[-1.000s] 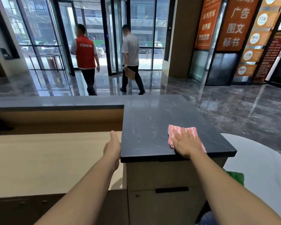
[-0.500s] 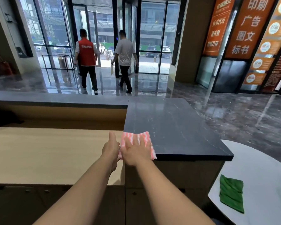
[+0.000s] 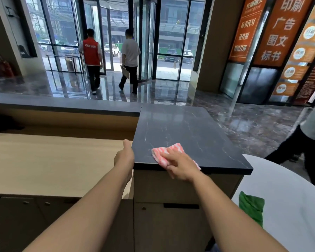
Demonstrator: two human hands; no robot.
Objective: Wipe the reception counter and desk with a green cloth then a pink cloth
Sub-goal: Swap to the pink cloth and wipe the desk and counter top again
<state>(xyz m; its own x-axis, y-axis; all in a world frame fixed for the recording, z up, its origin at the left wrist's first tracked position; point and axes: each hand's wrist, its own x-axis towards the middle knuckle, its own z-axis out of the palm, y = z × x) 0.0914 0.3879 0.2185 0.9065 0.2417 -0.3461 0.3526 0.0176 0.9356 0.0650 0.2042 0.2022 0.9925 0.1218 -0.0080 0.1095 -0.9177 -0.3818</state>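
In the head view, the pink cloth [image 3: 160, 154] is seen lying on the dark stone bench [image 3: 189, 131], close to its near edge and towards its near left corner. It is covered in part by the right hand [image 3: 180, 166], whose fingers are laid nearly flat and spread over the fabric. The grip is therefore loose and wide. Nothing is pinched or wrapped, and the cloth is only pressed down under the palm and fingers. This hold is judged to suit wiping, since a flat hand spreads pressure and lets the cloth slide across the stone.

The left hand [image 3: 125, 157] is held against the left edge of the dark stone bench, above the lower wooden bench [image 3: 53, 160], with the thumb pointing up. It is probably placed there as a brace for the body while the other arm reaches. Its fingers are hidden behind the hand, so it cannot be told how far that grip is closed or whether the edge is clasped.

The green cloth [image 3: 251, 208] is seen crumpled on the round white bench [image 3: 289, 179] at the right, well apart from both hands. From this it is judged that the green pass is done and the pink pass is under way. A person [image 3: 313, 139] is partly seen beyond that bench.
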